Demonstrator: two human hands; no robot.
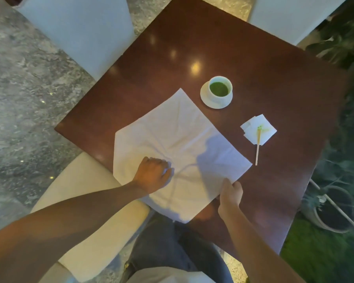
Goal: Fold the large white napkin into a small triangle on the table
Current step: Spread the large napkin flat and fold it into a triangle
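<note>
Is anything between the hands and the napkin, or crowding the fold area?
Nothing visible. The left hand presses on the napkin and the right hand grips its near edge. The cup, small paper napkin and stick lie off to the right, clear of it.

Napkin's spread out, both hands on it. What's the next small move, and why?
Probably lift the edge under the right hand and carry it toward the napkin's far corner while the left hand pins the wrinkled middle. The cloth lies open, unfolded, near corner overhanging the table.
</note>
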